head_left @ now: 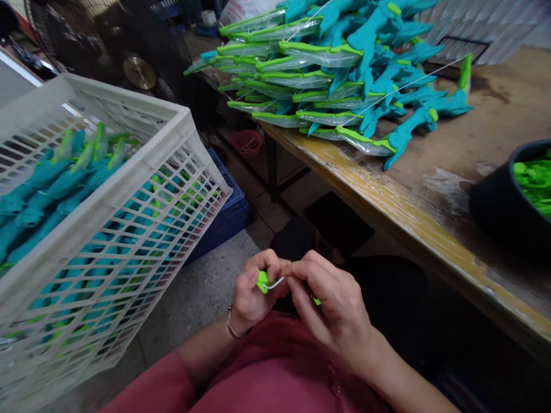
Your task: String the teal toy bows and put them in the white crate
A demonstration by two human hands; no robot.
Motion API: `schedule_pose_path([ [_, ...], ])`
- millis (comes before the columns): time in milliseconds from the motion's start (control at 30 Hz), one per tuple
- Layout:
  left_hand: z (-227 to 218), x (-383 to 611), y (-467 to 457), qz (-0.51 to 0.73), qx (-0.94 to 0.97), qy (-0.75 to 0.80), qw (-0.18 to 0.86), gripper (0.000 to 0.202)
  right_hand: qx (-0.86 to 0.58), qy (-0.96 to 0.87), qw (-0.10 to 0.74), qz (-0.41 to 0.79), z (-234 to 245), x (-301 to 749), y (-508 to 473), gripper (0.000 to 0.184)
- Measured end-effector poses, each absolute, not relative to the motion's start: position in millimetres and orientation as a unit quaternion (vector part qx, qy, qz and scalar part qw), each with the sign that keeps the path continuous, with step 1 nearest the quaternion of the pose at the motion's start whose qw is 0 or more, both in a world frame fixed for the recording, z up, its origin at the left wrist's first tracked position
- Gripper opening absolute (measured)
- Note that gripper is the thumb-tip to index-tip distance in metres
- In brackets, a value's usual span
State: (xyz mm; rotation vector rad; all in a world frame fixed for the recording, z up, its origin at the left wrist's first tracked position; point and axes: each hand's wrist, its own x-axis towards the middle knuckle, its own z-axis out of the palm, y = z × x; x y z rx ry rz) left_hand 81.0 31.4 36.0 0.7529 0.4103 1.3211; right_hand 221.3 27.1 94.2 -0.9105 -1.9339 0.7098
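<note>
My left hand (253, 289) is closed around a small bright green plastic piece (262, 281), most of it hidden by the fingers. A short white string (275, 283) curves out of that piece to the fingertips of my right hand (329, 298). Thumb and forefinger of the right hand pinch the string's end. A bit of green also shows under the right hand's palm; I cannot tell if it is a separate piece. Both hands are close together over my lap, fingertips nearly touching.
A white plastic crate (181, 132) with teal and green parts stands left, on a blue crate (228, 221). Right is a worn wooden table (447, 195) with a pile of teal-green assemblies (310, 80) and a black bucket (495, 198) of green pieces. A fan (140, 73) stands behind.
</note>
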Motion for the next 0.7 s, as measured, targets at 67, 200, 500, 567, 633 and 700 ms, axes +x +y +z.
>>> schedule_pose_path([
  [67,35.4,80.5,31.4,0.595,0.342,0.182,0.705,0.043,-0.367,-0.772,0.429,0.293,93.5,221.7,27.1,0.015],
  [200,32.3,79.4,31.3,0.597,0.348,0.177,0.701,0.042,-0.365,-0.764,0.434,0.307,91.3,223.3,27.7,0.017],
  [500,28.3,78.5,29.0,0.581,0.321,0.211,0.718,0.041,-0.339,-0.775,0.440,0.303,86.8,224.6,29.2,0.021],
  [567,29.0,78.7,29.9,0.582,0.326,0.210,0.715,0.041,-0.327,-0.777,0.438,0.312,86.5,225.1,29.7,0.022],
  [633,29.3,79.3,30.7,0.591,0.333,0.198,0.707,0.040,-0.320,-0.777,0.438,0.319,86.3,225.6,30.1,0.020],
  [700,28.8,79.9,30.6,0.596,0.337,0.186,0.705,0.039,-0.320,-0.777,0.437,0.322,86.1,225.8,30.5,0.018],
])
